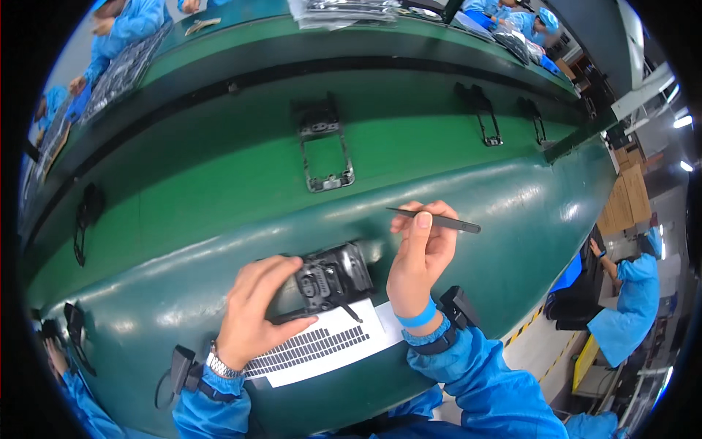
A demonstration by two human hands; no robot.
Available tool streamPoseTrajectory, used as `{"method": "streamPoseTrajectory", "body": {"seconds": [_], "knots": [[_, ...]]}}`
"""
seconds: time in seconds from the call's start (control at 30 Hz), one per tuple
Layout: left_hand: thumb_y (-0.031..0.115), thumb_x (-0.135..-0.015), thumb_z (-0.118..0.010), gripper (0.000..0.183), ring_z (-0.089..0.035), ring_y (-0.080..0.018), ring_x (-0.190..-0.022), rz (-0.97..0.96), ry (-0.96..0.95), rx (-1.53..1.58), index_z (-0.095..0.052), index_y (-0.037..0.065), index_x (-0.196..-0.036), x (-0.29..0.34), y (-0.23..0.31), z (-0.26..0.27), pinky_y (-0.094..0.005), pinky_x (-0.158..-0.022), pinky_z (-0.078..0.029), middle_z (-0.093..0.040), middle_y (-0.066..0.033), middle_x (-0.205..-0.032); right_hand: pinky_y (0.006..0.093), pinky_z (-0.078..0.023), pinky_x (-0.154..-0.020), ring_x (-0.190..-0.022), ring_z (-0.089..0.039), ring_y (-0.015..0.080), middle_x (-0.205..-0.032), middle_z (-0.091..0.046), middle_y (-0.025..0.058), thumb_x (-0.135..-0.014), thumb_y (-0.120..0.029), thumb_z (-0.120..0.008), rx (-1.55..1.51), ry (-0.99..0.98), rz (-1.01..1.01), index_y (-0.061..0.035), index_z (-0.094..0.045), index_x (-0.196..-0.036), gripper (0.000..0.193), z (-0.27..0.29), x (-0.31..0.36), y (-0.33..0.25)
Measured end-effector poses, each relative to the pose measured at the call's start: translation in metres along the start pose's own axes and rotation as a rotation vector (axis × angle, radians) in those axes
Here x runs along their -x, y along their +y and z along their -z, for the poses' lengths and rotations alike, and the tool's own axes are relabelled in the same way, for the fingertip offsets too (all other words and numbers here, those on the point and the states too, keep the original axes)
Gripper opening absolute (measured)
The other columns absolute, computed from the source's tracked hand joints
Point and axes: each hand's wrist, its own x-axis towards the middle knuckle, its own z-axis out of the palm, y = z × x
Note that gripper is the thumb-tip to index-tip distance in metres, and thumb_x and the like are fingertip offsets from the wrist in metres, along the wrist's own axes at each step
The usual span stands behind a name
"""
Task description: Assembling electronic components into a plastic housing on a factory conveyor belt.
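Note:
My left hand (252, 311) grips a black plastic device housing (322, 285) by its left side, thumb at the lower edge and fingers at the upper. Moulded round and slotted parts show on the housing, and a thin dark strip sticks out from its lower edge. Partly beneath it lies a white sheet (376, 338) with rows of small black rectangular stickers. To the right of the housing and apart from it, my right hand (420, 256) is raised, pinching black tweezers (461, 224) between thumb and fingers. The tweezers' tips point left.
On the green conveyor belt (241, 154) beyond my bench lie an open black frame (310, 161) and several similar frames. Co-workers in blue sit across the line and at the left. A person (629, 300) works at the right. Clear bags (344, 11) lie on the far bench.

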Motion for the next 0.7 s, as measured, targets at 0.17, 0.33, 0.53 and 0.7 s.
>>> {"method": "streamPoseTrajectory", "body": {"seconds": [0.17,0.33,0.53,0.7], "knots": [[0.026,-0.079,-0.087,0.083,-0.064,-0.0366,-0.117,0.13,0.229,-0.135,-0.048,-0.001,-0.148,-0.049,-0.004,0.042,-0.0439,-0.101,-0.051,-0.06,-0.0234,-0.139,0.0268,-0.05,-0.077,-0.086,-0.062,0.0112,-0.105,-0.068,0.0071,-0.107,-0.018,-0.062,0.004,0.174,-0.087,-0.0059,-0.052,-0.12,0.021,-0.004,-0.007,0.004],[0.031,-0.092,-0.078,0.071,-0.061,-0.0469,-0.121,0.239,0.314,-0.577,-0.045,0.005,-0.149,-0.114,-0.103,0.055,-0.0495,-0.1,-0.051,-0.058,-0.0287,-0.14,0.0242,-0.051,-0.079,-0.087,-0.061,0.0097,-0.103,-0.067,0.0056,-0.107,-0.014,-0.062,-0.068,0.168,-0.092,-0.0059,-0.053,-0.12,0.018,-0.001,-0.006,0.011],[0.04,-0.096,-0.073,0.073,-0.052,-0.048,-0.131,0.129,0.35,-0.649,-0.045,-0.004,-0.146,-0.148,-0.131,0.017,-0.0524,-0.111,-0.042,-0.055,-0.0301,-0.141,0.0233,-0.05,-0.072,-0.083,-0.06,0.0067,-0.098,-0.066,0.0041,-0.105,-0.012,-0.064,-0.04,0.191,-0.058,-0.0049,-0.056,-0.115,0.014,0.006,-0.011,0.008],[0.036,-0.086,-0.083,0.091,-0.049,-0.0454,-0.138,0.182,0.303,-0.42,-0.039,-0.01,-0.152,-0.164,-0.082,-0.043,-0.0485,-0.116,-0.038,-0.051,-0.0314,-0.148,0.0235,-0.049,-0.069,-0.08,-0.06,0.0063,-0.096,-0.066,0.002,-0.105,-0.014,-0.064,0.009,0.18,-0.05,-0.0035,-0.06,-0.112,0.013,-0.001,-0.004,0.014]]}}
